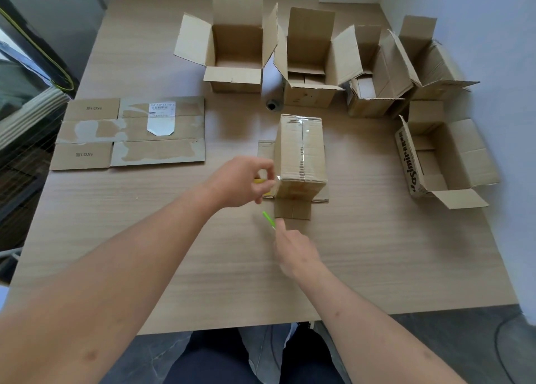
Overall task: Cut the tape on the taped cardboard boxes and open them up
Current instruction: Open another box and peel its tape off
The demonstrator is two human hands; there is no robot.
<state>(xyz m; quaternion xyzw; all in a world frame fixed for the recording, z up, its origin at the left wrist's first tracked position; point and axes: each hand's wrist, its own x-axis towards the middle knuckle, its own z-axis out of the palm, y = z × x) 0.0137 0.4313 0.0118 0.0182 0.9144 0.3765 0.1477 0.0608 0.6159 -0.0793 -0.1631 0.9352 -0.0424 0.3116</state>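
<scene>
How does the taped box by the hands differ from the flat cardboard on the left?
The taped box stands as a closed block with clear tape along its top seam; the flattened box lies flat on the table. The flattened box carries a white label and torn patches; the taped box shows neither. The left hand touches the taped box; nothing touches the flattened box. Both are brown cardboard.

"1KG1" is read, upside down, on two flaps of the flattened carton [129, 132] far left of the hands; its white label [161, 110] stays illegible.
</scene>
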